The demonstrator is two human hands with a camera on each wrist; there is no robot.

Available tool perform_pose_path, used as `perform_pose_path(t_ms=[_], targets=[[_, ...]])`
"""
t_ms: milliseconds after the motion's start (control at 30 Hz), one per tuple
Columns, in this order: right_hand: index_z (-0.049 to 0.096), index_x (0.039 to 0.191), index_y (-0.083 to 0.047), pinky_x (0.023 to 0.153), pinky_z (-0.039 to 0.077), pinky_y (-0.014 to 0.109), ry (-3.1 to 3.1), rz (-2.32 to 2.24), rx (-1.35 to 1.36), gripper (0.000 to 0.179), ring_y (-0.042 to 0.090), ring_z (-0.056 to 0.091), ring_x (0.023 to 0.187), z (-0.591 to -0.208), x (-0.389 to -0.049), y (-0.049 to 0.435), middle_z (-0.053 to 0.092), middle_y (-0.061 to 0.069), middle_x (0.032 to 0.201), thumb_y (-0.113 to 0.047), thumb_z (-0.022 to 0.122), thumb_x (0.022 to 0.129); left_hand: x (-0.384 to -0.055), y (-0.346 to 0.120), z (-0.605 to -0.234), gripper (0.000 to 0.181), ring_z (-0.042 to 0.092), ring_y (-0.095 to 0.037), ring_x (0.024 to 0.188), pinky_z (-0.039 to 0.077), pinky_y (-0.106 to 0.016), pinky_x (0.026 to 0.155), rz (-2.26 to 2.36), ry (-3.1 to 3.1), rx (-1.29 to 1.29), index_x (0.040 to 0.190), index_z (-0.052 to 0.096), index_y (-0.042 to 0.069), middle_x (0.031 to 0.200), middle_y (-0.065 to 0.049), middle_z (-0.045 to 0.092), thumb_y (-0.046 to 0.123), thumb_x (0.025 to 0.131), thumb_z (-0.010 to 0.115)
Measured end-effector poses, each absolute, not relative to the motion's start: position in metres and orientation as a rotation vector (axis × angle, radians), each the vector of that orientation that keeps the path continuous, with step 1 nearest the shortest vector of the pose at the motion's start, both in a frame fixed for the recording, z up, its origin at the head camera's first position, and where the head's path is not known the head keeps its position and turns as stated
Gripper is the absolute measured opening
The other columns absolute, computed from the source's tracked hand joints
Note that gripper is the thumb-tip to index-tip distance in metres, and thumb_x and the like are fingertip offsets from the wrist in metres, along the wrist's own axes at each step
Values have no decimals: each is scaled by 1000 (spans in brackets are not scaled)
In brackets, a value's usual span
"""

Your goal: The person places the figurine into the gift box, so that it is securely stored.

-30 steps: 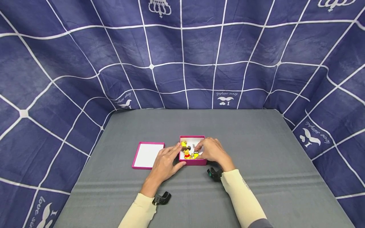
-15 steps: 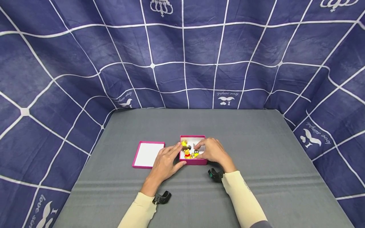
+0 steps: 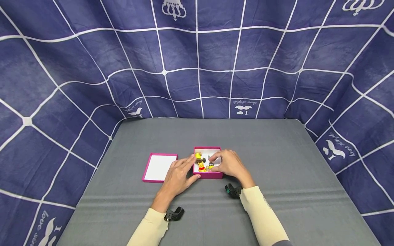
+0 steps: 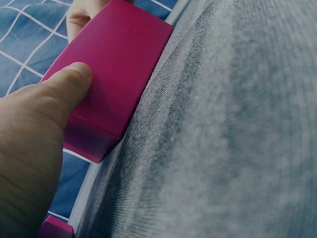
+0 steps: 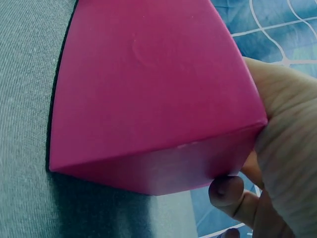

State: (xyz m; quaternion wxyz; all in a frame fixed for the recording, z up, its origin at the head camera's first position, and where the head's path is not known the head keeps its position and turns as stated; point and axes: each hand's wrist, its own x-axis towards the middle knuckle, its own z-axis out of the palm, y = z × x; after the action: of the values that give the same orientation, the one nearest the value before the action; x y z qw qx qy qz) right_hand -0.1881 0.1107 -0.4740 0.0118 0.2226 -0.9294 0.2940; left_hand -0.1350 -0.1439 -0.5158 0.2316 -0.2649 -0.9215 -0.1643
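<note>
A pink box [image 3: 212, 175] with a white inside stands on the grey table, several small figurines in it. My left hand [image 3: 178, 176] rests at its front left corner, fingers fairly straight along the left edge and thumb [image 4: 77, 74] pressed on the front wall. My right hand [image 3: 230, 164] reaches over the right wall, thumb and index finger pinching a yellow Minion figurine [image 3: 211, 165]. Just left of that sits a Winnie-the-Pooh figurine [image 3: 201, 167] in a red top. Behind it lie a yellow figurine [image 3: 198, 155] and a dark brown piece [image 3: 201, 160], partly covered by my left fingertips.
To the left lies the pink-rimmed box lid [image 3: 158, 167], white inside up. Both wrists wear black straps, the left strap [image 3: 174, 214] close to the table. A blue checked curtain [image 3: 215, 82] surrounds the grey table [image 3: 261, 143] at the back and sides.
The Minion figurine has turned slightly between my right fingers. The right wrist has shifted a little; the left hand and the box stay put.
</note>
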Motion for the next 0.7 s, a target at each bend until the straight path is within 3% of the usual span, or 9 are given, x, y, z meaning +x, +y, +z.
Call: perform_pose_path(t_ms=[133,267,500,700], targets=[[81,97,-27,63,40,30,-2855,953,676,38,8,50,59,-472,-186,112,77,-11,86,-44,93,65,-133,-144,-516,77,62,-24,124,46,-50,102,-456,-2535,-726,144,56,14,146,-2,58,52,82,79],[81,97,-26,61,39,29,-2786,958,668,35,9,47,58,-468,-184,112,76,-7,86,-46,90,70,-132,-144,-515,76,62,-23,124,46,-51,103,-454,-2534,-723,145,56,14,146,-2,58,52,82,78],[79,104,-23,63,43,29,-2686,1015,637,31,20,60,73,-456,-179,109,74,0,92,-39,86,78,-134,-146,-513,75,61,-24,124,46,-55,103,-412,-2525,-746,144,56,13,146,-4,58,52,84,77],[79,106,-23,73,49,34,-2590,1034,628,29,24,66,86,-444,-171,102,75,-5,101,-36,84,81,-133,-147,-510,78,59,-23,128,44,-56,105,-372,-2554,-745,149,50,16,150,-3,54,56,86,72]])
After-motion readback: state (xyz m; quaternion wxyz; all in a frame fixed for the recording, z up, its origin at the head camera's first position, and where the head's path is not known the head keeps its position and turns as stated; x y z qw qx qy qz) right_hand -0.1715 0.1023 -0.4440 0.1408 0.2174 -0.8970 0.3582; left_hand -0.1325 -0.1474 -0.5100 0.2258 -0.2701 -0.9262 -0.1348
